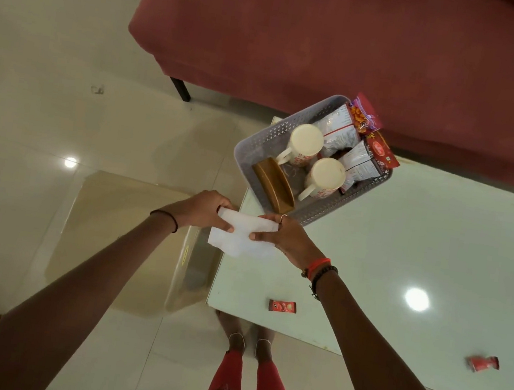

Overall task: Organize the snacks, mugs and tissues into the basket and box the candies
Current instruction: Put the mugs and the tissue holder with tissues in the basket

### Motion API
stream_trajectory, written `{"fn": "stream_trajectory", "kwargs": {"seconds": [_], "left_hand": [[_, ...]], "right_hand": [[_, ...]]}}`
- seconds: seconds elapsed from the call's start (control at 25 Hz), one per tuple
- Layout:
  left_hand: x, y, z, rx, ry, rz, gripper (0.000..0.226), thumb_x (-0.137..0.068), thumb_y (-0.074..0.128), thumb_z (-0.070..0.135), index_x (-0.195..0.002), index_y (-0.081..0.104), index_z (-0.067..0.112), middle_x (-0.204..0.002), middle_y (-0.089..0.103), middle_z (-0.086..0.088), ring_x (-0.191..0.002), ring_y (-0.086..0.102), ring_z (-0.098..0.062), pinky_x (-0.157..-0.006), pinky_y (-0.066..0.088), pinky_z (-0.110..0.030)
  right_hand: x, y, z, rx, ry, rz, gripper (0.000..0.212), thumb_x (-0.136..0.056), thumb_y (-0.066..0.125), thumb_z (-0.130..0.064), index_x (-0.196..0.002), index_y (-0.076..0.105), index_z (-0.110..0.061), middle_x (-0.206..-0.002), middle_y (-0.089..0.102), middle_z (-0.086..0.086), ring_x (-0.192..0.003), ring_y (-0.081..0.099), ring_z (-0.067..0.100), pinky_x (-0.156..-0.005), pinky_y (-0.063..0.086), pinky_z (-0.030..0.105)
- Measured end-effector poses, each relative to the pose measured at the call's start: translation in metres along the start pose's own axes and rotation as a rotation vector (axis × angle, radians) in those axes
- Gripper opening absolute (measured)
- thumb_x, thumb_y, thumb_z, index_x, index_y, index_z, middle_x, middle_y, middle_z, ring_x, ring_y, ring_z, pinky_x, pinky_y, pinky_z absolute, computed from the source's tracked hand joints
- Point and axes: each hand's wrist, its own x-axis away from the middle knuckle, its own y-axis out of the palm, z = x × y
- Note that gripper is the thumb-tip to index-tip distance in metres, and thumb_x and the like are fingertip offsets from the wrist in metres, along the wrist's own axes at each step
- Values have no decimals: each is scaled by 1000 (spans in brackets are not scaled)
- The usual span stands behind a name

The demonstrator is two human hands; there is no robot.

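Print on the snack packets in the basket, beyond the hands, is too small to read. The candy far to the right of the right hand is blurred, perhaps crumpled. Both arms leave the lower edge.

Grey perforated basket; cream mugs; white tissue; red candies; maroon sofa.

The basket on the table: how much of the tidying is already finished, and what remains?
Done: the grey basket already holds two cream mugs, several snack packets and a brown holder. In hand: the left hand and right hand hold white tissues near the basket, not yet inside. Left: two red candies lie loose on the table; no candy box is clearly visible.
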Motion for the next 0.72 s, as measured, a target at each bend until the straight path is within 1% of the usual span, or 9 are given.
{"fn": "stream_trajectory", "kwargs": {"seconds": [0.04, 0.08, 0.16, 0.24, 0.36, 0.48, 0.6, 0.64, 0.72], "left_hand": [[-4, -1, 3, -35, 7, 20, 38, -73, 78, 31, -103, 69, 11, -83, 61, 9, -73, 57, -10, -60, 40, -18], [-9, -2, 7, -69, 18, 47, 35, -73, 77, 33, -98, 69, 10, -82, 55, 7, -75, 55, -13, -62, 40, -19], [-17, -3, 10, -89, 21, 81, 37, -72, 78, 36, -99, 69, 12, -95, 50, 4, -89, 52, -14, -76, 43, -23], [-22, -7, 11, 67, -39, 58, 38, -69, 78, 42, -99, 67, 21, -103, 56, 9, -97, 56, -11, -81, 45, -24], [-29, -12, 17, 336, -117, -46, 35, -62, 77, 53, -89, 70, 31, -95, 72, 13, -91, 68, -9, -77, 52, -23], [-42, -15, 27, 354, -156, -37, 23, -70, 75, 47, -84, 69, 30, -89, 71, 15, -84, 67, -4, -68, 50, -16], [-59, -18, 33, 397, -206, 4, 24, -77, 73, 41, -74, 64, 19, -75, 67, 10, -63, 64, 0, -53, 49, -10], [-65, -20, 34, 441, -224, 6, 26, -78, 73, 37, -73, 62, 15, -75, 66, 6, -64, 64, -2, -55, 53, -11], [-75, -25, 39, 543, -256, 13, 21, -81, 72, 27, -75, 60, 12, -82, 65, -2, -72, 65, -9, -69, 59, -18]], "right_hand": [[1, -3, -2, 14, 10, 11, 56, -76, 77, -11, -125, 53, -2, -126, 57, 20, -116, 56, 34, -100, 50, 47], [2, -7, -4, 28, 21, 28, 54, -77, 76, -13, -125, 53, -1, -125, 58, 19, -115, 57, 34, -100, 50, 46], [2, -15, -6, 67, 34, 66, 50, -80, 74, -19, -123, 55, -2, -121, 60, 18, -110, 59, 30, -99, 51, 42], [1, -23, -5, 32, 37, 60, 46, -82, 72, -23, -120, 58, -1, -118, 63, 17, -108, 59, 30, -99, 50, 43], [-3, -34, 2, -148, 65, 5, 46, -84, 69, -24, -123, 57, -3, -125, 61, 18, -116, 56, 33, -103, 47, 47], [-10, -39, 9, -412, 102, 12, 45, -85, 69, -17, -125, 56, -2, -130, 58, 18, -118, 55, 31, -101, 49, 44], [-20, -41, 11, -591, 177, 102, 32, -85, 68, -12, -113, 58, -1, -130, 58, 21, -111, 59, 29, -98, 50, 41], [-23, -42, 10, -660, 204, 128, 25, -85, 67, -10, -108, 58, -2, -128, 59, 21, -110, 59, 29, -95, 51, 39], [-28, -44, 5, -814, 235, 170, 20, -87, 62, -3, -106, 55, -2, -122, 59, 19, -115, 57, 32, -88, 54, 37]]}}
